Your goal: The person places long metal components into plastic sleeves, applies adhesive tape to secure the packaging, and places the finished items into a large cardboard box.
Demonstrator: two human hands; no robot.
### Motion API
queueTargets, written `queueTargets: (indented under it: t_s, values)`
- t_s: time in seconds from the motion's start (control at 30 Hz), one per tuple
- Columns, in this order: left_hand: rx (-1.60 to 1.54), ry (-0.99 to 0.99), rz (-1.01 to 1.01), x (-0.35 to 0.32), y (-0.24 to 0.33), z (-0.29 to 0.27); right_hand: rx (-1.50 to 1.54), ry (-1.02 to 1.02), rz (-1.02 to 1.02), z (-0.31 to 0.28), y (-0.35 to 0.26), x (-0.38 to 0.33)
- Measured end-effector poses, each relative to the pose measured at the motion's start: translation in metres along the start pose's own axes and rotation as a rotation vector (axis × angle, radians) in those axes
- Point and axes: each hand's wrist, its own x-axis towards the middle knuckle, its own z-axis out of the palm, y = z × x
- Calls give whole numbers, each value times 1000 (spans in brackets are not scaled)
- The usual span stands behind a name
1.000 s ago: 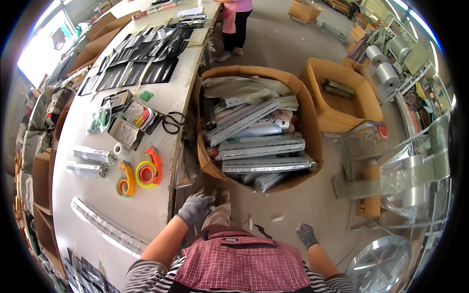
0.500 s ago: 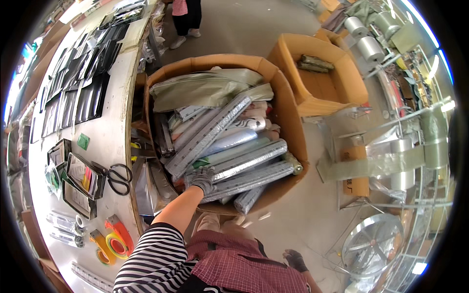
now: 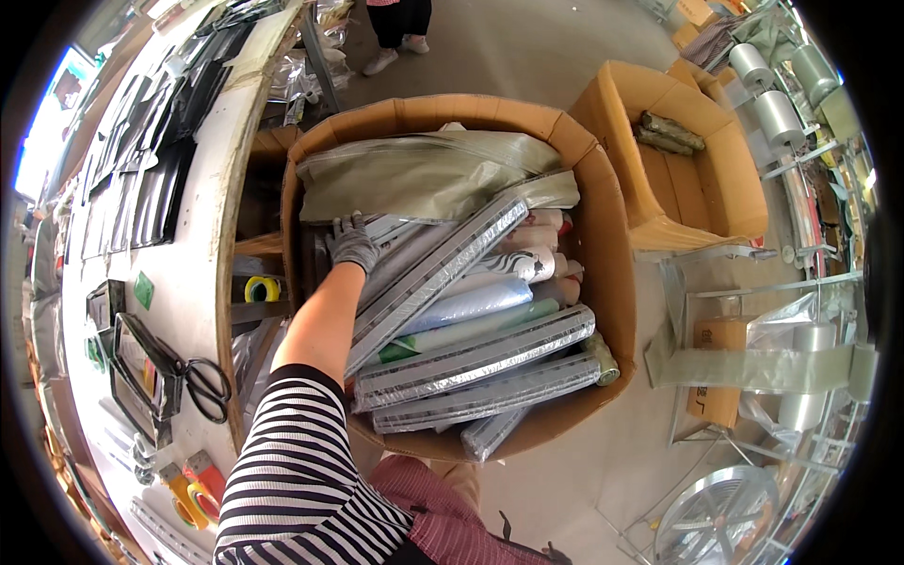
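My left hand (image 3: 354,245), in a grey glove, reaches into a big cardboard box (image 3: 617,254). Its fingers are spread over wrapped rolls at the box's left side, just below a folded olive-green plastic sheet (image 3: 424,179). Beside the hand, a long silver-wrapped roll (image 3: 443,278) slants across the pile. Blue film (image 3: 471,306) and more silver-wrapped rolls (image 3: 480,363) lie to its right and nearer me. Only a dark bit of my right hand (image 3: 556,554) shows at the lower edge, away from the box, its fingers not readable.
On the worktable (image 3: 212,169) at left are black sheets (image 3: 155,179), scissors (image 3: 202,381) and tape dispensers (image 3: 193,494). A second cardboard box (image 3: 692,193) stands at far right, a metal rack with film (image 3: 772,369) below it. A person (image 3: 400,28) stands beyond the boxes.
My left hand has moved from the near rolls up to the far left of the box, beside the olive sheet. My right hand has dropped toward the lower edge of view.
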Motion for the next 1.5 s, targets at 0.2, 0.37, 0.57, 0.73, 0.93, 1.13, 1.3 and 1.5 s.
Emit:
queueTargets:
  t_s: [0.2, 0.37, 0.57, 0.73, 0.93, 1.13, 1.3, 1.5]
  values:
    - [-25, -157, 95, 43, 21, -16, -8, 33, 48, 19, -9, -3]
    - [-101, -107, 200, 65, 32, -10, 2, 23, 11, 32, -18, 10]
    - [12, 381, 446, 100, 39, -56, 70, -40, -83, 34, -19, 15]
    - [-109, 806, 350, 91, 39, -147, 51, -62, -84, 28, 7, 17]
    - [49, 325, 331, 70, 19, -59, -78, -33, -17, 51, -20, 41]
    - [192, 39, 188, 124, 13, -23, -128, 12, 1, 65, -49, 48]
    - [331, 89, 191, 146, -19, -1, -175, 33, 27, 63, -65, 52]
    - [-42, 158, 355, 92, 41, -76, -185, 59, -47, 74, -69, 39]
